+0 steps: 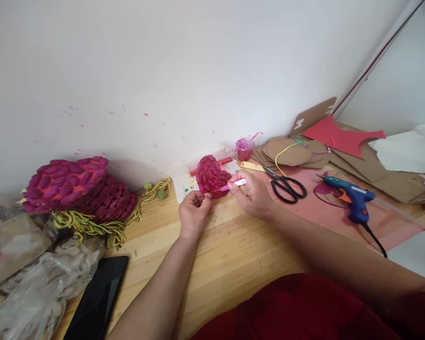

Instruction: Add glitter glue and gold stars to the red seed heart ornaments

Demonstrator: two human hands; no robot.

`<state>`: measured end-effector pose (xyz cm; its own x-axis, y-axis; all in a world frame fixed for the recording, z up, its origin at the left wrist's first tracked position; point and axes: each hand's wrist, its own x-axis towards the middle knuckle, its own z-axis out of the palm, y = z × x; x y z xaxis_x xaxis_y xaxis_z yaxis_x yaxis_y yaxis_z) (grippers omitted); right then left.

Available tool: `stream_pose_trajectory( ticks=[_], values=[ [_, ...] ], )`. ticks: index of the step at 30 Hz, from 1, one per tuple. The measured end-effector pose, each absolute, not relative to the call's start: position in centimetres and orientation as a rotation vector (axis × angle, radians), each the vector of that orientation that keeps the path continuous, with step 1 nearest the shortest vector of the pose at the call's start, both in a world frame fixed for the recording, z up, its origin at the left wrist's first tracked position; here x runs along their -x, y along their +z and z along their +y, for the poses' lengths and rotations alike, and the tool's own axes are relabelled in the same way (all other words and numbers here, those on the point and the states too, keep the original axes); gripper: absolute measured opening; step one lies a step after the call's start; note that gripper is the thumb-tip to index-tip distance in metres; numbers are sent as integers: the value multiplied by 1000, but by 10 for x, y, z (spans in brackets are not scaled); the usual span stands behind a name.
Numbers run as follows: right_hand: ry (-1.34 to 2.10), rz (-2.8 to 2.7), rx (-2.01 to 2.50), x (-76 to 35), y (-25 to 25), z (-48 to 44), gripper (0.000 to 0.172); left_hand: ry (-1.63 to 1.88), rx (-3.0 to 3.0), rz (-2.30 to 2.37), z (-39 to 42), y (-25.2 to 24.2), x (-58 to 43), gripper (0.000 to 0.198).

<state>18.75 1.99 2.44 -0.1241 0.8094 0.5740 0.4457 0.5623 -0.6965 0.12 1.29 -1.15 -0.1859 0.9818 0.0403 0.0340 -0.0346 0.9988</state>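
Observation:
A magenta disc (212,174), covered in oval shell-like pieces, leans over a white sheet with coloured stars (182,186) near the wall. The fingers of my left hand (194,210) are closed on its lower edge. In my right hand (252,196) is a white paint marker or brush (239,182); its exact kind is unclear. Its pink tip touches the disc's lower right side or lies just in front of it. Behind and to the right stands a small clear cup of pink paint (245,148).
At left, similar magenta discs (71,184) are stacked above yellow-green yarn (92,226), near plastic bags (42,293) and a black phone (97,297). Right of my hands lie black-handled scissors (286,186), cardboard circles (286,151), red sheet (343,137) and a corded blue glue gun (356,196).

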Motion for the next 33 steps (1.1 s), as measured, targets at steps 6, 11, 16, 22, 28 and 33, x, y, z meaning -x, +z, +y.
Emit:
stream_pose_trajectory(
  ticks=[6, 11, 16, 22, 28, 33],
  values=[
    [561, -1735, 1043, -187, 26, 21, 8, 1363, -1183, 1357, 12, -11, -1, 30],
    [523, -1745, 1079, -186, 28, 20, 8, 1358, -1198, 1352, 12, -11, -1, 29],
    [504, -1792, 1023, -187, 27, 20, 8, 1364, -1191, 1359, 12, -12, -1, 29],
    [369, -1820, 1005, -187, 27, 20, 7, 1367, -1193, 1345, 13, -11, -1, 28],
    [414, -1846, 995, -187, 27, 21, 7, 1364, -1203, 1353, 12, -13, -1, 28],
    [406, -1828, 1006, -187, 27, 21, 7, 1372, -1202, 1344, 13, -13, 0, 28]
  ],
)
